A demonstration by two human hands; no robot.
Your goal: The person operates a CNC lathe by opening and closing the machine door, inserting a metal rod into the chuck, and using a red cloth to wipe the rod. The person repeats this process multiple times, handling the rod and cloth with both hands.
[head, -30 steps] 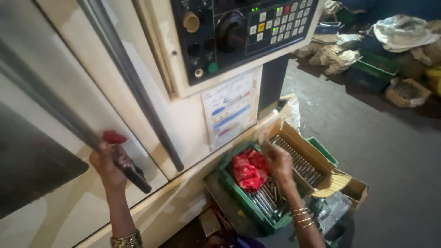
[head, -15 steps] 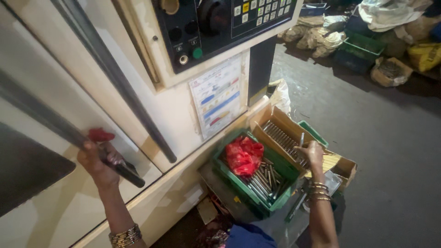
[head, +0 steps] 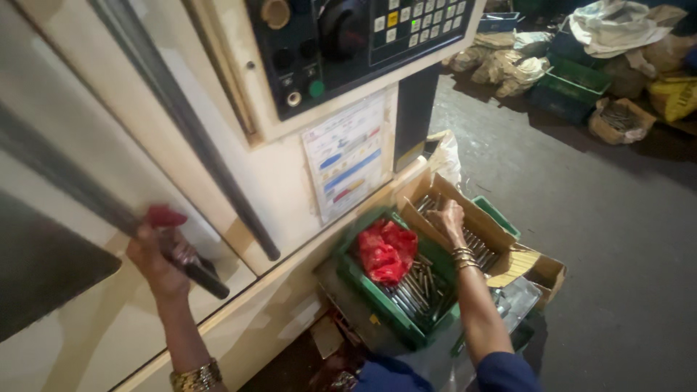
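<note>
Gold bangles circle both wrists. Nearest me, the left hand is wrapped tight round the dark door handle, fingers closed over the bar, with a bit of red cloth poking out just above the knuckles. The handle sits low on the cream machine door, beside a long dark bar that slants up the panel.

To the right, the right hand reaches down into the cardboard box, fingers curled loosely at the metal rods lying in rows inside. I cannot tell from here whether they have closed on a rod or only touch the pile. The box stands just beside a green crate, touching its far edge. In the crate lie more grey rods and a crumpled red bag on top of them.

Above the crate, a printed sheet with coloured bars is stuck on the machine's front, and over it sits the dark control panel with a yellow knob, a green button and a keypad.

Farther off across the grey floor, well apart from the box, are a green bin, pale sacks and another small carton of metal parts against the wall.
</note>
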